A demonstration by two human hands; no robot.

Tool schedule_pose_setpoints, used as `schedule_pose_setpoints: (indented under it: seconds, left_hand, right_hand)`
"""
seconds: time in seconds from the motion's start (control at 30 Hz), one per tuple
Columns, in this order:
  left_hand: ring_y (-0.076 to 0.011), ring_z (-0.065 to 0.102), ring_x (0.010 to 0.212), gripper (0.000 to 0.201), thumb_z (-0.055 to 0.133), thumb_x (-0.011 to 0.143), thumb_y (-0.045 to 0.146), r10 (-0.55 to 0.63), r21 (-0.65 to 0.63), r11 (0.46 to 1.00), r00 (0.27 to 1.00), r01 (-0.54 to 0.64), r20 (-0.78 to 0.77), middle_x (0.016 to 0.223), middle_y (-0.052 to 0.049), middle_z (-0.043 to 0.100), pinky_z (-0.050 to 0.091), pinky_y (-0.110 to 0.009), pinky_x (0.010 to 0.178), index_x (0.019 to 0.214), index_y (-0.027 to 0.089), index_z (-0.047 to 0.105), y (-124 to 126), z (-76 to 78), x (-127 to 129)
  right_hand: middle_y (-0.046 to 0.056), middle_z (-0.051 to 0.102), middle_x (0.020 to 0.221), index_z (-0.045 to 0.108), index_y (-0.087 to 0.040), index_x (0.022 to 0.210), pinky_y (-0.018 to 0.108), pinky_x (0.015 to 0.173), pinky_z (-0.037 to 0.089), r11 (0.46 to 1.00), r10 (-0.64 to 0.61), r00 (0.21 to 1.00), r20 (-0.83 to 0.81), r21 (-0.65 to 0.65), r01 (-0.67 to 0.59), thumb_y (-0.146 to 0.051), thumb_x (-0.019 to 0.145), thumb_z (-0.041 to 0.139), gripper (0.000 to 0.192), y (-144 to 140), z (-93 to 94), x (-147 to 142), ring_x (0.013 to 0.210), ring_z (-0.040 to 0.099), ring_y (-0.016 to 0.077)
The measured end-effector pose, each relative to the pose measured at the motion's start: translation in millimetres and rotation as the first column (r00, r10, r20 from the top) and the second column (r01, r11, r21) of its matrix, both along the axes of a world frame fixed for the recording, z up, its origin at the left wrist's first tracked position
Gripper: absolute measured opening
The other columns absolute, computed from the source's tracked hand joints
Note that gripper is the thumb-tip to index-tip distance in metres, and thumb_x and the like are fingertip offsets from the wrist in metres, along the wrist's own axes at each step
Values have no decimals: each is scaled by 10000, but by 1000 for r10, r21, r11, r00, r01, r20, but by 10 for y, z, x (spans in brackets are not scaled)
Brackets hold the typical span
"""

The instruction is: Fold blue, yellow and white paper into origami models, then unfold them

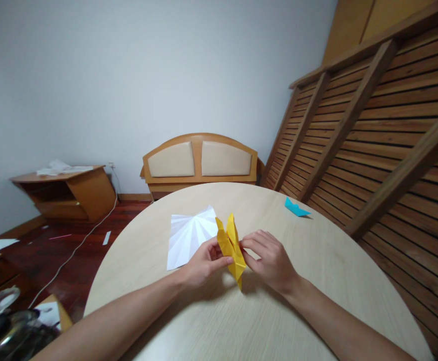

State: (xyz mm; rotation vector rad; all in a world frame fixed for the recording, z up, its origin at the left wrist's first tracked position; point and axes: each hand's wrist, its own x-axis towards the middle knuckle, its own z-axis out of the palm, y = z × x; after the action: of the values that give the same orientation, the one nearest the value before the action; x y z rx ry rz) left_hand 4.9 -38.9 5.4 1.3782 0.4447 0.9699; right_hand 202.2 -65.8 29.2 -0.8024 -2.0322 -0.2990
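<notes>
A folded piece of yellow origami paper [232, 248] with pointed ends is held upright just above the table. My left hand [205, 261] pinches its left side, the thumb lying across the front face. On the other side, my right hand [267, 258] closes its fingers at the right edge of the yellow paper; its fingertips are partly hidden. Behind my left hand lies a white sheet [189, 233] with creases fanning out from its top edge. Farther off to the right sits a small blue paper boat [296, 207].
The round pale wooden table [316, 321] fills the foreground. A padded headboard [200, 160] stands behind it. Slatted wooden panels [354, 130] lean at the right. At left are a low cabinet [87, 195] with papers, a cable [87, 235] on the floor and a glass pot [8, 331].
</notes>
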Motion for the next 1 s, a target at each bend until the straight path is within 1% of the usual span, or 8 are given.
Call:
schedule_pose_setpoints:
  seconds: [0.1, 0.2, 0.3, 0.43, 0.6, 0.87, 0.93, 1.0]
  left_hand:
    - [-220, 662, 915, 440, 863, 713, 381, -16, -8, 1000, 1000, 17, 17, 1007, -115, 703, 507, -368, 889, 1019, 132, 667, 2, -3, 7]
    - [-218, 667, 911, 460, 862, 713, 394, -15, -22, 1000, 1000, 16, 27, 1026, -116, 699, 515, -373, 875, 1038, 145, 653, 9, -10, 4]
    - [-196, 665, 864, 498, 874, 694, 400, 33, -45, 999, 998, -31, 44, 1016, -106, 691, 531, -324, 781, 1047, 156, 621, 18, -19, -3]
    - [-179, 658, 806, 516, 878, 686, 394, 67, -61, 996, 998, -66, 15, 1004, -108, 684, 521, -263, 660, 1046, 151, 601, 13, -6, -1]
    - [-181, 653, 810, 492, 861, 694, 422, 140, -13, 990, 989, -141, -47, 979, -102, 672, 538, -255, 619, 1017, 145, 613, -19, 59, 4]
    - [-130, 615, 669, 437, 800, 721, 499, 309, 69, 951, 943, -302, -125, 793, -28, 632, 536, -220, 514, 834, 146, 569, 3, 104, -25]
    - [-126, 595, 648, 411, 775, 737, 496, 366, 118, 929, 918, -350, -154, 759, -19, 617, 523, -211, 481, 798, 147, 565, 9, 100, -24]
    - [-124, 572, 622, 373, 744, 758, 475, 426, 177, 901, 885, -396, -187, 732, -14, 604, 511, -209, 455, 766, 151, 559, 3, 98, -24]
  right_hand:
    - [41, 716, 840, 643, -200, 890, 348, 734, 495, 988, 12, 994, -113, -151, -29, -171, 927, 568, 89, 2, -11, -34, 789, 656, 206]
    - [44, 718, 864, 635, -214, 925, 339, 741, 523, 930, -40, 947, -319, -359, -82, -254, 955, 532, 115, 14, -30, -60, 808, 674, 207]
    - [66, 719, 887, 599, -215, 933, 315, 678, 542, 830, -95, 839, -536, -508, -231, -385, 957, 536, 183, 53, -73, -71, 813, 692, 217]
    - [81, 715, 929, 556, -221, 992, 300, 606, 545, 738, -127, 668, -733, -520, -430, -502, 893, 606, 302, 126, -124, -58, 759, 687, 214]
    - [62, 684, 824, 593, -204, 850, 280, 578, 523, 795, -212, 613, -761, -499, -344, -525, 730, 751, 377, 218, -121, -12, 708, 641, 193]
    - [-22, 586, 651, 510, -210, 765, 207, 373, 346, 698, -363, 566, -740, -618, -360, -534, 669, 768, 425, 252, -109, -12, 440, 493, 107]
    - [-65, 515, 599, 452, -225, 757, 199, 366, 324, 734, -350, 540, -765, -582, -350, -508, 698, 753, 418, 217, -84, -22, 410, 455, 91]
    - [-89, 459, 582, 421, -238, 782, 200, 373, 328, 813, -292, 526, -799, -497, -303, -468, 775, 702, 363, 146, -46, -31, 408, 437, 88]
